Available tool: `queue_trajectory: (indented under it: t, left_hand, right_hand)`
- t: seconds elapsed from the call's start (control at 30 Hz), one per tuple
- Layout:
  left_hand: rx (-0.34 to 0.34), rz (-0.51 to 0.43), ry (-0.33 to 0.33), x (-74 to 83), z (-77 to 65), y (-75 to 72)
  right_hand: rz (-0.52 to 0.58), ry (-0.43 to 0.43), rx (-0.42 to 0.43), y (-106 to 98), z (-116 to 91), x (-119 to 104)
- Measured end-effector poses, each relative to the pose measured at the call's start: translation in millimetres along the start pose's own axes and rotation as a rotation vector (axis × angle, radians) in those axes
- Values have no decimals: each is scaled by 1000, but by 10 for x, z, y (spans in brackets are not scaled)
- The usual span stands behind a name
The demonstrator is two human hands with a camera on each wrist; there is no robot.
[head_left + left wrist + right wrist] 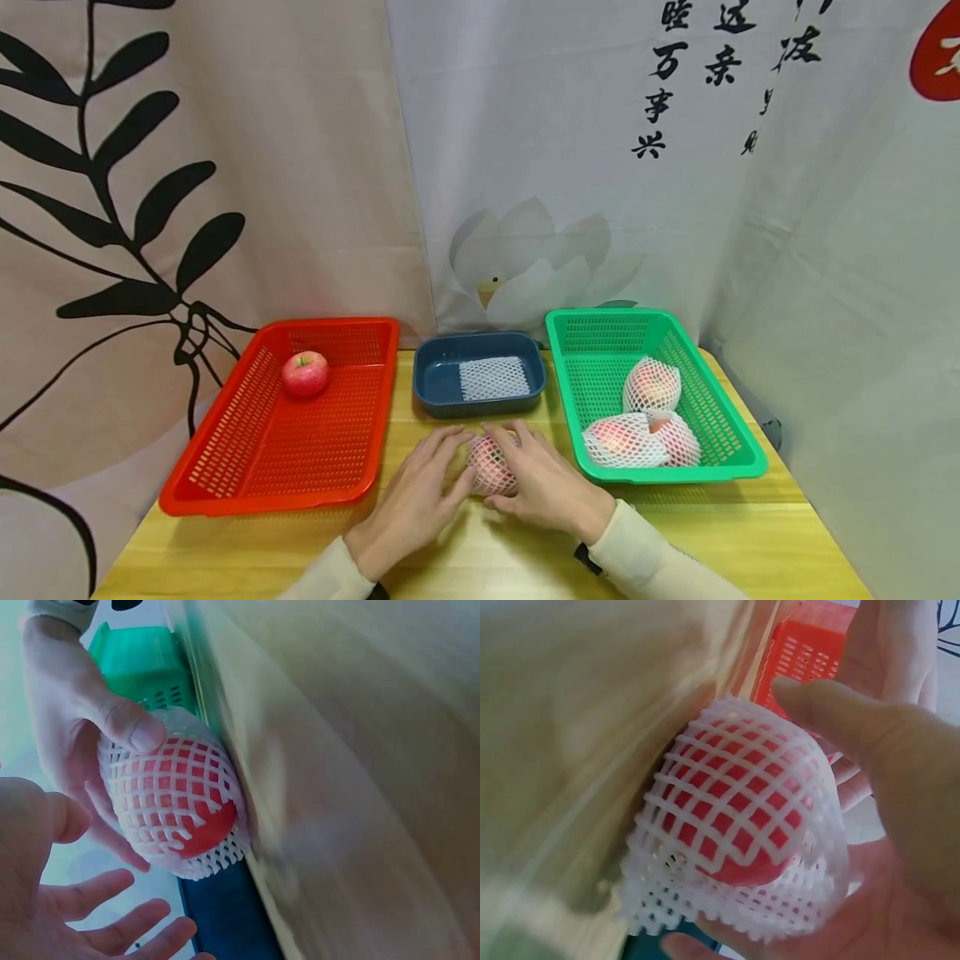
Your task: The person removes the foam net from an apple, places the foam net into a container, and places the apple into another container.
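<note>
Clerk: Head view, containers and contents?

Keeper: Red basket (315,450): one bare apple (306,374). Blue dish (480,409): one white foam sleeve (493,379), lying flat. Green basket (600,350): three sleeved apples (651,386), two by the near wall, one behind them. Wooden table (480,554), in front of the dish: one netted apple (491,468), between left hand (420,502) and right hand (551,490).

Clerk: Left wrist view, hands?

Keeper: Left: fingers spread, apart from the netted apple, holding nothing. Right: holding it, thumb on the net, fingers curled about it.

Clerk: Right wrist view, step in hand?

Keeper: Red skin uncovered beside the net's loose rim. Step, by judgement: fitting the net over the fruit, mostly done. The next move would call for steadying the fruit with the right and drawing the rim over the bare patch with the left.
</note>
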State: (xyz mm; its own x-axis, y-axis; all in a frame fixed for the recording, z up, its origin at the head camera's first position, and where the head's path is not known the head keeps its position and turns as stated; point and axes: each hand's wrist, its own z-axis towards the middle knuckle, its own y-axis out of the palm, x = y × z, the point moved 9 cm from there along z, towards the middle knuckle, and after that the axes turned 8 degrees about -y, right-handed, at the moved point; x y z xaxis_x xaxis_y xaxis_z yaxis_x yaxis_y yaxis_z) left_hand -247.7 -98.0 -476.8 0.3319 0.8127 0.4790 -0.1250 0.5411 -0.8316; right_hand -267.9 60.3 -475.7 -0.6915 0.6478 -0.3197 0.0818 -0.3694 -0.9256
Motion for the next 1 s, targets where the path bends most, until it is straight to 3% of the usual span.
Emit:
queue_trajectory:
  t: [0.37, 0.57, 0.8, 1.0]
  left_hand:
    - [-12, -54, -60, -60, -32, 23]
    - [31, -113, -55, -65, -10, -1]
    - [33, -160, -55, -74, -13, -8]
    - [20, -157, -42, -100, -13, -26]
  right_hand:
    - [32, 10, 40, 37, -80, 18]
    - [83, 14, 58, 87, -104, 62]
    - [79, 11, 143, 90, -80, 113]
    - [121, 43, 142, 117, -53, 147]
